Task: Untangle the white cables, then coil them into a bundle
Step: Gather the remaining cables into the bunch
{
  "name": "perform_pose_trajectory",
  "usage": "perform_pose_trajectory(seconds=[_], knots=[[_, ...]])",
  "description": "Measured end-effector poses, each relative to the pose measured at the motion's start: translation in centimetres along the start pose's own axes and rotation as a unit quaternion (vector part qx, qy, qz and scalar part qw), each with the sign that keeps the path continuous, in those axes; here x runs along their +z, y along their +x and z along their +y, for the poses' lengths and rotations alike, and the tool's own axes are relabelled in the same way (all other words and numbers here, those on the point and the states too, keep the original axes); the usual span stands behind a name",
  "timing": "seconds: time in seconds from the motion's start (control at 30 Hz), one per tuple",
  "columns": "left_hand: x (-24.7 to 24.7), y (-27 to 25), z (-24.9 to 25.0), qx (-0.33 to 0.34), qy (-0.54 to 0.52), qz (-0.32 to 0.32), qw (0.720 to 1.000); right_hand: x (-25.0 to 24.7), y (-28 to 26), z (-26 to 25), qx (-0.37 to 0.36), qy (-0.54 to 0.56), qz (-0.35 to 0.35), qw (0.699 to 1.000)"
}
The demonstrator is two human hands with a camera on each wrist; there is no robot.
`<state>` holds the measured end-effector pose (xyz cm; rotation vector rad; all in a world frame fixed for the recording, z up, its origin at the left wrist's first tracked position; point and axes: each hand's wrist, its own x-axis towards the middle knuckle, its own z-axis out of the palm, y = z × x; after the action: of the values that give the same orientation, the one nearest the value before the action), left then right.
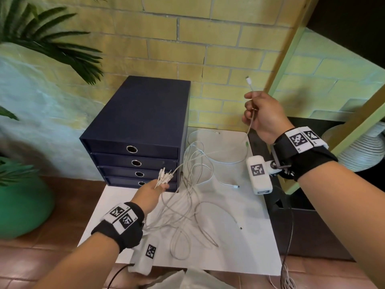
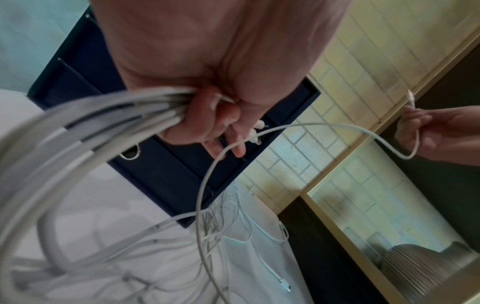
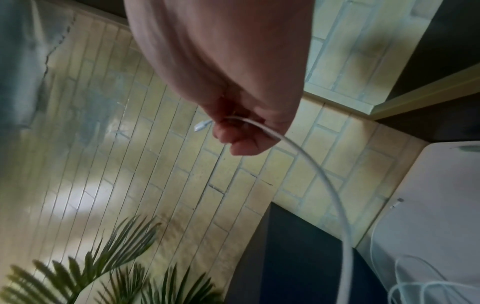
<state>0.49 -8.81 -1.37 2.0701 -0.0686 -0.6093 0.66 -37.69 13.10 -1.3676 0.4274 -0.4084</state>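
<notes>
White table [image 1: 245,245] on brown tile floor [image 1: 62,207]. On it: navy 4-drawer box [image 1: 137,130] at back-left corner, loose white cables [image 1: 193,207] tangled over middle, connector ends lying near centre and right.

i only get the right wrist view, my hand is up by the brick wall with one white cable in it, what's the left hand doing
Observer: The left hand grips a bunch of white cable ends just in front of the navy drawer box.
Operator: is my cable clear of the pile
Observer: Not clearly. From the right hand it drops to the white table and runs toward the tangle.
Operator: any loose plugs left down there
Observer: Yes, at least one loose plug lies on the table, right of the tangle.
</notes>
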Motion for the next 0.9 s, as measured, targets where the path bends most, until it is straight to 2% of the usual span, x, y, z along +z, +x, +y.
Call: perform_pose_trajectory(seconds=[0.1,0.23,0.33,0.4,0.5,0.57,0.63,0.77,0.9], knots=[[-0.2,-0.3,1.0,0.036,0.006,0.017,0.999,0.7,-1.5,1.1,-0.004,-0.084,-0.041,0.996],[-0.2,-0.1,1.7,0.073,0.01,0.035,0.997,2.4,-4.3,3.0,0.006,-0.181,-0.14,0.973],[-0.1,-0.3,1.9,0.072,-0.028,0.018,0.997,3.7,-6.3,4.7,0.071,-0.155,-0.218,0.961],[0.0,-0.5,2.2,0.074,-0.054,-0.02,0.996,4.4,-7.6,5.6,0.117,-0.124,-0.25,0.953],[0.2,-1.3,3.4,0.074,-0.141,-0.067,0.985,5.2,-9.2,6.6,0.129,-0.113,-0.284,0.943],[0.4,-1.9,4.7,0.073,-0.212,-0.084,0.971,5.7,-9.9,7.2,0.106,-0.114,-0.289,0.945],[0.6,-2.3,5.8,0.092,-0.241,-0.073,0.963,6.2,-10.3,7.5,0.078,-0.109,-0.278,0.951],[0.8,-3.0,6.8,0.158,-0.199,-0.038,0.966,6.6,-10.4,7.6,0.024,-0.125,-0.228,0.965],[1.0,-3.3,7.3,0.187,-0.194,-0.022,0.963,6.5,-10.2,7.7,-0.018,-0.161,-0.194,0.968]])
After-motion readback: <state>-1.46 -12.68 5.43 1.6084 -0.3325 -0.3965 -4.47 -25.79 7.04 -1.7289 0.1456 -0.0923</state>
